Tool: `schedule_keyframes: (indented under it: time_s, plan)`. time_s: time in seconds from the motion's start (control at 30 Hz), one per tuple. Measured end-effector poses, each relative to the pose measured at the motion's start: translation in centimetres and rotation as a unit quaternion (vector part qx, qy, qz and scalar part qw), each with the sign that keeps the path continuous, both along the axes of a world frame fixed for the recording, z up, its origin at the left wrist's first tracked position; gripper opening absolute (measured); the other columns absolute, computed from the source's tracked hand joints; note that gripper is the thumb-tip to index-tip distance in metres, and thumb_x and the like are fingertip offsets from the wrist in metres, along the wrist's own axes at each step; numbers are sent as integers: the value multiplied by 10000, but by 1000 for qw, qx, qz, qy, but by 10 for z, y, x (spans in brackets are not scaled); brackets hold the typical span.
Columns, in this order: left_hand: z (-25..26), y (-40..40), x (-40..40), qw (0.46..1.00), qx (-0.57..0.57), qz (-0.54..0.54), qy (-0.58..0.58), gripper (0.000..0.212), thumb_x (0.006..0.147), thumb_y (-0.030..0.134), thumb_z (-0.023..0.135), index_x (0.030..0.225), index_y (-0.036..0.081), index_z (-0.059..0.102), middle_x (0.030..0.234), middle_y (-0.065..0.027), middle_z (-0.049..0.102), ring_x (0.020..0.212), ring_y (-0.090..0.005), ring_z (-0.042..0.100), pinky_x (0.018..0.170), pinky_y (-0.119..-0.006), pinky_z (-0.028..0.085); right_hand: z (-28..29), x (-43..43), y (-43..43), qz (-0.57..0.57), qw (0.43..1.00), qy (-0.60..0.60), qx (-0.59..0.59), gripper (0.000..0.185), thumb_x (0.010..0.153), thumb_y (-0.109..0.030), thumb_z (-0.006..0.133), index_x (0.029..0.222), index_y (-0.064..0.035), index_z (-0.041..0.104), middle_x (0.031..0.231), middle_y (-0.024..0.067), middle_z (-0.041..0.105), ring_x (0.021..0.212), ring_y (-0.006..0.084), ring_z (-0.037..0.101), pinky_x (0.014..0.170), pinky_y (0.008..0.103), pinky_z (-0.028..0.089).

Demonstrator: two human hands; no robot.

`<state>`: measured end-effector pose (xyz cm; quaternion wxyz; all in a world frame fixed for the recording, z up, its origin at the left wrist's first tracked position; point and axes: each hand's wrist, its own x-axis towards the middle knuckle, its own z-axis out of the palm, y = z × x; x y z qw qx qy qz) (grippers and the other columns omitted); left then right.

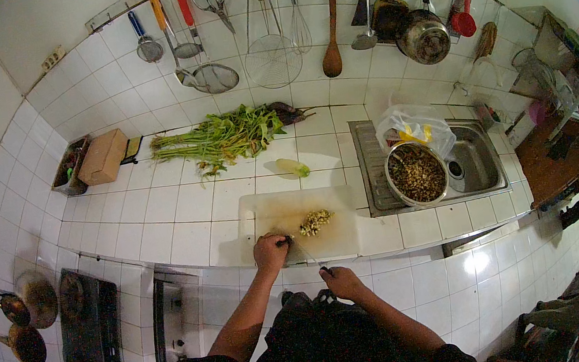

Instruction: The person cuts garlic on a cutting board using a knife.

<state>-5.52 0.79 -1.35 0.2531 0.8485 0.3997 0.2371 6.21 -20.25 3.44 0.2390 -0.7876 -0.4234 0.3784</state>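
Observation:
My right hand (344, 283) is closed on the dark handle of a kitchen knife, whose thin blade (308, 251) points up and left over the front of a translucent cutting board (337, 202). At the board's left front, my left hand (270, 251) grips a small dark thing at its fingertips; what it is cannot be made out. Right of that hand, a small heap of pale chopped pieces (316, 222) lies on the board. Behind the board, a pale green vegetable piece (292, 168) rests on the white tiles.
Leafy green stalks (222, 137) and a dark eggplant (288, 113) lie along the wall. Right of the board, a metal bowl of chopped brown food (417, 172) and a plastic bag (427, 117) stand at the steel sink (477, 154). A cardboard box (103, 157) is far left.

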Motion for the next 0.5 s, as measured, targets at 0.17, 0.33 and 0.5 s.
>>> schedule_keyframes:
  time_s: [0.17,0.33,0.5]
  plan:
    - [5,2,1,999,-29,0,-17,163,654,172,715,787,81,734,835,-117,680,807,-328,641,745,-417,521,-3,2,11,-22,999,-25,5,543,974,-439,389,898,44,625,921,309,627,930,491,574,830,526,440]
    - [0,4,-1,1000,2,9,2,162,659,178,714,791,86,734,823,-115,678,794,-321,644,732,-425,517,12,4,8,7,1000,5,-28,561,970,-449,388,917,55,626,937,316,622,939,501,564,851,530,430]
    - [4,3,1,1000,21,0,3,170,664,189,722,802,91,737,817,-109,679,798,-324,642,741,-416,512,-2,2,8,-4,999,3,-33,571,971,-453,384,887,60,621,914,320,615,914,495,572,833,537,423]
